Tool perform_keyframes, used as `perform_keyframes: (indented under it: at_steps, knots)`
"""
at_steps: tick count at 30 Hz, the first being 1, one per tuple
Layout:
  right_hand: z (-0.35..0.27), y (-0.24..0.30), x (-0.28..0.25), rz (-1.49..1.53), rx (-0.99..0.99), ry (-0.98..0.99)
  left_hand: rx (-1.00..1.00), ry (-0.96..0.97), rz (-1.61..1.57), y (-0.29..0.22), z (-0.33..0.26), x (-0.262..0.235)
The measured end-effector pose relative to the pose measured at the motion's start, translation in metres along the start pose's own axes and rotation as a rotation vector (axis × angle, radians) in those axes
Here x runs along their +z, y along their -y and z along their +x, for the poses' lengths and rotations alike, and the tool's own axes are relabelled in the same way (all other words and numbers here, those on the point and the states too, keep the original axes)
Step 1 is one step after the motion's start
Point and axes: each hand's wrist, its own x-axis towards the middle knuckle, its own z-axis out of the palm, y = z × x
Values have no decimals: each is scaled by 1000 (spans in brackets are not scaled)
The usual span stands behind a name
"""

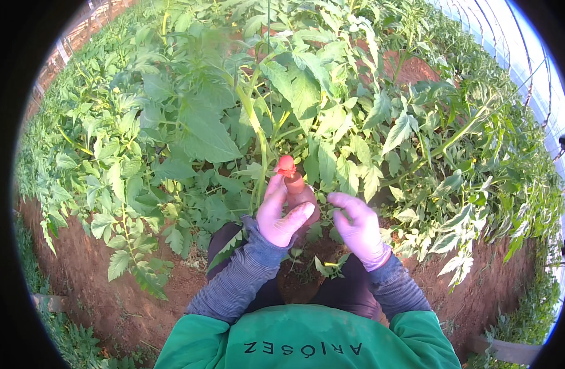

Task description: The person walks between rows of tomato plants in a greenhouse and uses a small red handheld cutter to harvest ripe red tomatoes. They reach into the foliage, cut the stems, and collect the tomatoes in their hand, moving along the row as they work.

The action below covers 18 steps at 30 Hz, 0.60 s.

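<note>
My left hand (281, 212), in a thin pink glove, is closed around a small reddish bottle with a brownish neck (294, 182). A bright red, ragged-edged cap or tip (286, 165) shows at its top; most of the body is hidden by the fingers. To its right, my right hand (360, 230), also gloved in pink, has its index finger and thumb apart and pointing toward the bottle, with nothing visible between them. The other right fingers are mostly hidden. Just beyond the left hand rises a thick pale green tomato stem (258, 132) with broad leaves (208, 132).
Dense tomato plants (466, 166) fill the area ahead and to both sides. Reddish-brown soil (79, 270) lies around my knees. A dark green string (268, 27) hangs at the top, and a greenhouse wall with curved ribs (528, 55) stands at right.
</note>
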Motion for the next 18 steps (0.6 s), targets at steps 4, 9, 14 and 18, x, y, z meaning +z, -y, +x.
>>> perform_keyframes:
  at_steps: [4, 9, 14, 18]
  knots:
    - [90, 32, -19, 236, 22, -317, -89, -1, -208, -14, 18, 24]
    - [141, -22, -17, 561, 304, -194, -241, -50, -621, -84, 78, 47]
    - [92, -54, -19, 803, 339, -191, 22, -216, -586, -92, 173, 12]
    - [84, -55, -18, 808, 387, -180, 35, -281, -424, -79, 165, -2]
